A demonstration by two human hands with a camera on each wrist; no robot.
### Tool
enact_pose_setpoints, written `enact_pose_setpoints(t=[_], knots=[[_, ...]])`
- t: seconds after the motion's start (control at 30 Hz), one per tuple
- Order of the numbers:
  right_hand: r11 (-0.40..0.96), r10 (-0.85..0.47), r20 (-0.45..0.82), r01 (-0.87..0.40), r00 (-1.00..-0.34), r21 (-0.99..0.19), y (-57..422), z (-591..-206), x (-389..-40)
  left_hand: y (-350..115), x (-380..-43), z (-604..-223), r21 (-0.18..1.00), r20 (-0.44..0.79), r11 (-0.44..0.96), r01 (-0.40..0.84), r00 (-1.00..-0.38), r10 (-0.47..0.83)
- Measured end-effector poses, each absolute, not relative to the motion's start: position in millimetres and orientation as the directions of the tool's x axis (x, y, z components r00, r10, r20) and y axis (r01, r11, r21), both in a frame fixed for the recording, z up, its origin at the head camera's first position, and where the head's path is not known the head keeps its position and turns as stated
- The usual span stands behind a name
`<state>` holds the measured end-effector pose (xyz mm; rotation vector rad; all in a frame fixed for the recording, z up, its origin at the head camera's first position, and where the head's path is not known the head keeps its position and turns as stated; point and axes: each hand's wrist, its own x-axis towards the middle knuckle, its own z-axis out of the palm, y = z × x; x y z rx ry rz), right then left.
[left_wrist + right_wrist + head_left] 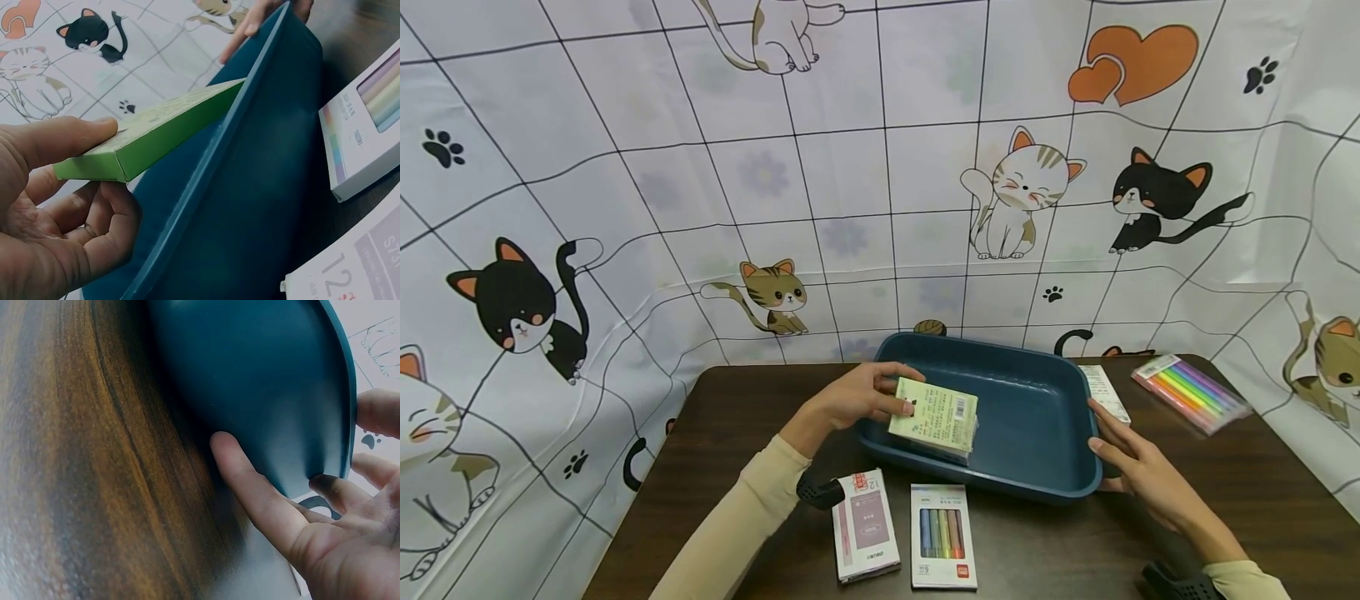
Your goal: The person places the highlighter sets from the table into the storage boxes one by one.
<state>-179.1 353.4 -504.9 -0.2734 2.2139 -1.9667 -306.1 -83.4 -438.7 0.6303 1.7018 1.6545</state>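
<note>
My left hand (865,392) pinches a flat light-green box (934,415) by its left end, thumb on top and fingers beneath. Small print and a barcode cover the box's upper face. In the left wrist view its bright green side (156,140) shows, tilted above the rim of a dark blue plastic tray (1030,417). With fingers fairly straight, my right hand (1142,467) touches the tray's right end. The right wrist view shows fingertips (228,450) against the tray's outer wall (250,381).
In front of the tray lie a white-and-mauve box (867,525) and a white pack of coloured pens (942,533). A rainbow pen pack (1191,392) is at the table's back right. A white printed packet (1105,392) sits partly behind the tray. Cat-print cloth (850,183) hangs behind the table.
</note>
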Motion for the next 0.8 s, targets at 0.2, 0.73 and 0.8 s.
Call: enact_pose_setpoints(t=[0.2,0.73,0.8], knots=[[0.117,-0.248,-0.003,-0.027,-0.969,-0.993,353.7,-504.2,-178.4,-79.0,-304.6,-439.8,0.991,-0.131,0.081,-0.106,-0.656,0.744],[0.102,-0.247,-0.006,-0.020,-0.969,-0.995,353.0,-503.6,-178.7,-76.1,-303.6,-440.3,0.988,-0.152,0.111,-0.103,-0.650,0.744],[0.103,-0.246,-0.007,-0.019,-0.969,-0.995,353.1,-503.9,-178.9,-76.3,-304.0,-441.2,0.988,-0.153,0.121,-0.094,-0.652,0.742]])
